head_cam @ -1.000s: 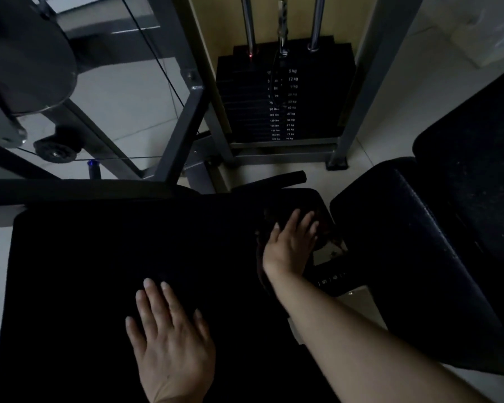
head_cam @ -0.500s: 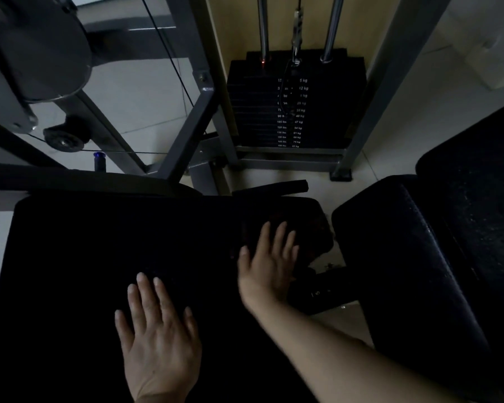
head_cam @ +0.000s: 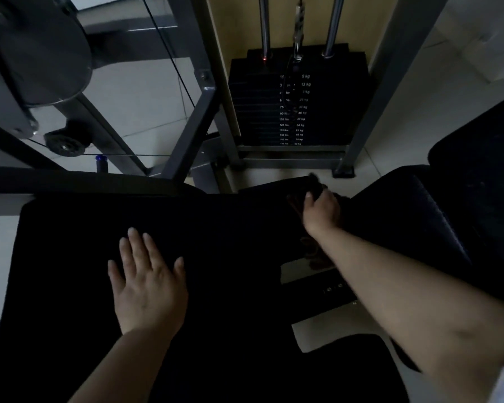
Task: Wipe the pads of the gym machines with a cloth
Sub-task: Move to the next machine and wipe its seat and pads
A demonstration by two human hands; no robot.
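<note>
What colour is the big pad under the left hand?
Black, seen in the head view: the large flat pad.

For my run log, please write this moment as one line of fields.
left hand: flat on large black pad | right hand: grips dark cloth at pad's far right corner | stage: wiping

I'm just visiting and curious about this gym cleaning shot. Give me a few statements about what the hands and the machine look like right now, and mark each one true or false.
1. The left hand lies flat, fingers spread, on the large black pad. True.
2. The right hand is flat and holds nothing. False: its fingers curl round a dark cloth at the pad's far right corner.
3. A weight stack with printed kg numbers stands beyond the pad. True.
4. The left hand grips the cloth. False: the right hand holds it.
5. A second dark pad sits right of the right arm. True.
</note>
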